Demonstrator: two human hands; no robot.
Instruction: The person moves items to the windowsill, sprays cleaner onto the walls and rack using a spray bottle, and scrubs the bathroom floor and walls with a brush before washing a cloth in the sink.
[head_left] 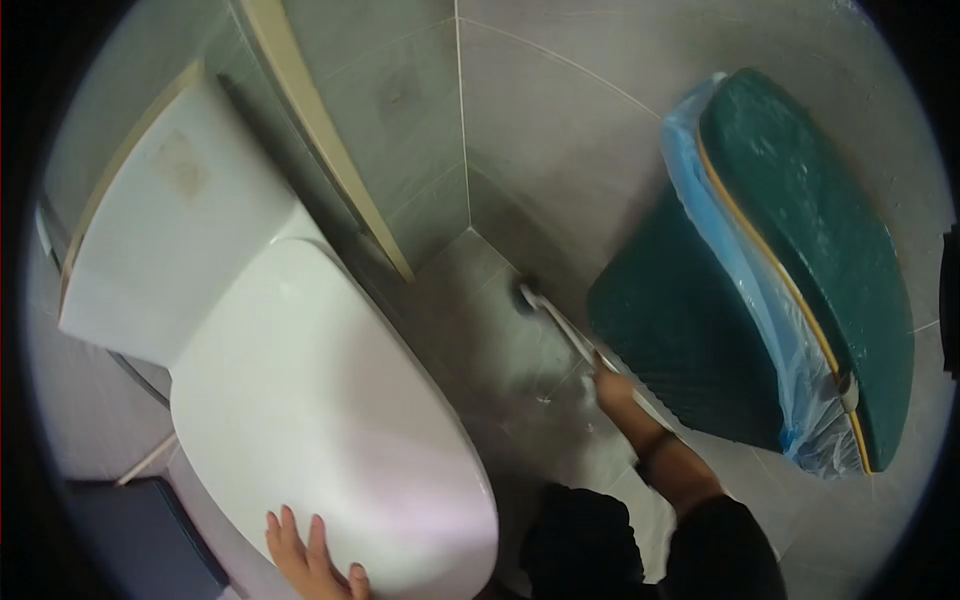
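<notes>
My right hand [612,386] is closed around the white handle of a long-handled scrub brush [562,324]. The brush's dark round head is down on the grey tiled floor [470,320], close to the wall corner. Wet or shiny spots show on the tiles beside the hand. My left hand [308,560] lies with its fingers spread on the near edge of the closed white toilet lid [310,360]. Behind that lid stands the white cistern [190,200], with a brownish patch on its surface.
A dark green bin [670,310] with a lid and a blue bag liner [735,260] stands to the right of the brush. A cream strip [320,130] runs down by the left wall. At the lower left is a dark flat-topped object [145,535]. Grey tiled walls meet behind the brush.
</notes>
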